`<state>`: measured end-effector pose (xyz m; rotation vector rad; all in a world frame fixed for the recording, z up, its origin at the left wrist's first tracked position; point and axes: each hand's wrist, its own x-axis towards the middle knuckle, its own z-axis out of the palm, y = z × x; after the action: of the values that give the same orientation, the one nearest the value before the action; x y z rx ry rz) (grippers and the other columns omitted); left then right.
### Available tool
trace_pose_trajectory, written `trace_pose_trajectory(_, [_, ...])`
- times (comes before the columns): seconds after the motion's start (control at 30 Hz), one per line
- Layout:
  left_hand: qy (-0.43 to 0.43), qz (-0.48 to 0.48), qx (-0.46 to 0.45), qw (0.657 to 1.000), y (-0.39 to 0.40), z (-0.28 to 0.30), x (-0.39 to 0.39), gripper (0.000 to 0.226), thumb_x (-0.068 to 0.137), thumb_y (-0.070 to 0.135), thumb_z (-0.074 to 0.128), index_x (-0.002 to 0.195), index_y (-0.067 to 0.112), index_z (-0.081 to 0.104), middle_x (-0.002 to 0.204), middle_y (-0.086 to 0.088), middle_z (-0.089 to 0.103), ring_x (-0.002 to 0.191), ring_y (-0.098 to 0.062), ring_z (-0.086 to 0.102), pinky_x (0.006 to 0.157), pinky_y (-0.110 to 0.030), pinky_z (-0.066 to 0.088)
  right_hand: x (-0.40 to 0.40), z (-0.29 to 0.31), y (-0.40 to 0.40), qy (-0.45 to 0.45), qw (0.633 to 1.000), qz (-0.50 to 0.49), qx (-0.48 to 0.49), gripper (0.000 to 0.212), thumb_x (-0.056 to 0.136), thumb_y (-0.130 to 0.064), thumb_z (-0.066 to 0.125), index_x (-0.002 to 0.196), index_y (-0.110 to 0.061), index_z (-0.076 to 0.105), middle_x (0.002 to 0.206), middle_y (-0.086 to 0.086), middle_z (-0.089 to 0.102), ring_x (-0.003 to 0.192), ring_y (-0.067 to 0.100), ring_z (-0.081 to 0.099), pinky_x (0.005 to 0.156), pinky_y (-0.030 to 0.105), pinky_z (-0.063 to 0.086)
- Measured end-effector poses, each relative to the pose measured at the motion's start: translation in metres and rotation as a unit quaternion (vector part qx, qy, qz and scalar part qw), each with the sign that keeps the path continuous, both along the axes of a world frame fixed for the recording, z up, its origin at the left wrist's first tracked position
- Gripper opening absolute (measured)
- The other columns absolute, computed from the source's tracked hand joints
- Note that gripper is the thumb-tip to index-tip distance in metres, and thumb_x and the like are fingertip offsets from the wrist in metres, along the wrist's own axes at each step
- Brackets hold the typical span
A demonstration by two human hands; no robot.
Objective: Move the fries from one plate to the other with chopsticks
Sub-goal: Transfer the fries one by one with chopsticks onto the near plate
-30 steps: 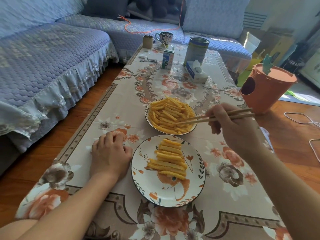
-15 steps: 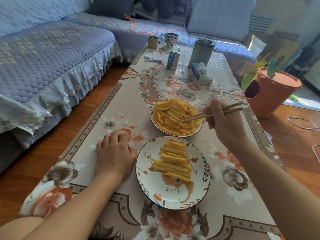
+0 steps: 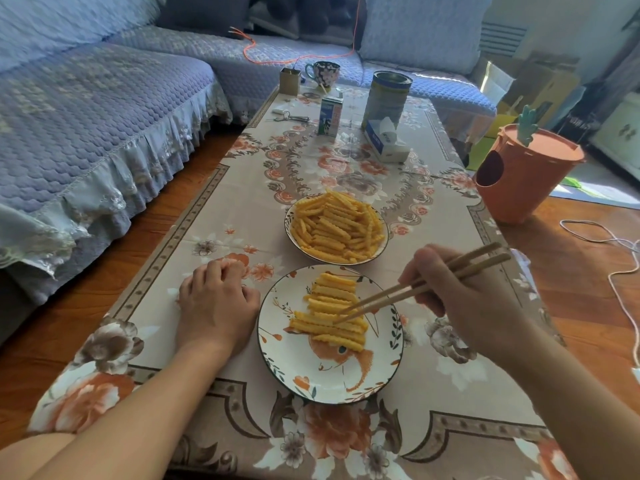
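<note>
A far plate (image 3: 383, 244) is heaped with crinkle-cut fries (image 3: 336, 227). In front of it a near plate (image 3: 346, 379) with an orange fish print carries several fries (image 3: 332, 311) laid in a neat row. My right hand (image 3: 474, 303) grips a pair of wooden chopsticks (image 3: 415, 289); their tips rest among the fries on the near plate. Whether a fry is pinched between the tips I cannot tell. My left hand (image 3: 216, 303) rests on the tablecloth left of the near plate, fingers curled, holding nothing.
A floral cloth covers the low table (image 3: 214, 216). At its far end stand a tin can (image 3: 387, 98), a milk carton (image 3: 330, 116), a tissue pack (image 3: 386, 142), a mug (image 3: 323, 73) and scissors (image 3: 291, 116). An orange bin (image 3: 523, 174) stands right; a sofa (image 3: 86, 116) left.
My right hand has carried the chopsticks back from the far plate to the near plate, tips now on the row of fries. The left hand has stayed put.
</note>
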<state>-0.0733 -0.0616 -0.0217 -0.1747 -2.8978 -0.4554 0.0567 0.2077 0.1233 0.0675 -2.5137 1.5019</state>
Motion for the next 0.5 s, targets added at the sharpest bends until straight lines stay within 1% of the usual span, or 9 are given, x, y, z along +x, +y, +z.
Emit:
trace_pose_trajectory(0.03, [-0.001,0.000,0.000,1.000,0.000,0.000,0.000,0.036,0.088,0.029,0.053,0.121,0.020,0.061,0.125,-0.011,0.059,0.119,-0.031,0.048,0.105,-0.050,0.037,0.000,-0.004,0.000,0.006,1.000,0.003,0.015,0.041,0.101,-0.045,0.046,0.077,-0.021,0.069,0.059,0.001,0.056,0.052,0.007,0.049,0.050,0.015,0.038])
trace_pose_trajectory(0.1, [-0.003,0.000,0.000,1.000,0.001,0.000,0.000,0.035,0.088,0.028,0.055,0.122,0.020,0.061,0.126,-0.011,0.058,0.120,-0.031,0.048,0.106,-0.049,0.036,-0.001,-0.010,0.001,0.019,0.999,-0.001,0.030,0.036,0.100,-0.046,0.050,0.079,-0.024,0.069,0.061,0.004,0.056,0.054,0.010,0.049,0.051,0.019,0.039])
trace_pose_trajectory(0.2, [-0.005,0.002,-0.002,1.000,0.000,-0.001,0.000,0.034,0.088,0.028,0.054,0.121,0.021,0.061,0.125,-0.011,0.058,0.119,-0.031,0.048,0.105,-0.049,0.037,0.002,-0.010,0.002,0.038,0.999,-0.006,0.017,0.029,0.096,-0.040,0.054,0.077,-0.024,0.069,0.059,0.010,0.053,0.051,0.012,0.044,0.048,0.021,0.036])
trace_pose_trajectory(0.23, [-0.005,0.002,-0.001,1.000,-0.001,-0.001,0.000,0.034,0.088,0.028,0.054,0.121,0.020,0.061,0.125,-0.011,0.058,0.119,-0.031,0.048,0.105,-0.050,0.037,0.003,-0.009,0.004,0.041,0.999,-0.010,0.011,0.028,0.096,-0.038,0.054,0.077,-0.024,0.069,0.059,0.010,0.053,0.050,0.011,0.044,0.047,0.020,0.035])
trace_pose_trajectory(0.33, [-0.004,-0.001,-0.006,1.000,-0.001,-0.001,0.001,0.034,0.089,0.028,0.055,0.121,0.020,0.061,0.125,-0.010,0.058,0.119,-0.031,0.048,0.105,-0.049,0.037,-0.001,-0.004,0.008,0.053,0.998,-0.044,-0.011,0.030,0.100,-0.029,0.054,0.076,-0.019,0.069,0.055,0.001,0.054,0.048,0.008,0.045,0.046,0.017,0.036])
trace_pose_trajectory(0.4, [0.002,-0.003,-0.010,1.000,0.000,-0.001,0.001,0.034,0.088,0.028,0.055,0.121,0.020,0.061,0.124,-0.010,0.059,0.118,-0.030,0.049,0.104,-0.049,0.038,-0.013,-0.003,0.012,0.072,0.994,-0.077,-0.009,0.031,0.104,-0.018,0.052,0.078,-0.014,0.068,0.054,0.000,0.055,0.046,0.009,0.046,0.044,0.020,0.037])
trace_pose_trajectory(0.43, [0.003,-0.003,-0.010,1.000,-0.001,-0.001,0.001,0.034,0.088,0.028,0.055,0.120,0.020,0.061,0.123,-0.010,0.059,0.117,-0.030,0.049,0.103,-0.049,0.038,-0.023,-0.004,0.013,0.082,0.992,-0.091,-0.001,0.030,0.105,-0.017,0.051,0.081,-0.012,0.068,0.055,0.000,0.057,0.046,0.011,0.048,0.044,0.021,0.039])
trace_pose_trajectory(0.5, [0.006,-0.003,-0.011,1.000,-0.001,-0.002,0.000,0.035,0.088,0.030,0.053,0.120,0.020,0.061,0.121,-0.010,0.060,0.116,-0.030,0.050,0.102,-0.049,0.039,-0.044,-0.009,0.015,0.092,0.990,-0.109,0.010,0.030,0.107,-0.020,0.049,0.086,-0.011,0.069,0.061,0.002,0.061,0.050,0.013,0.054,0.048,0.024,0.044])
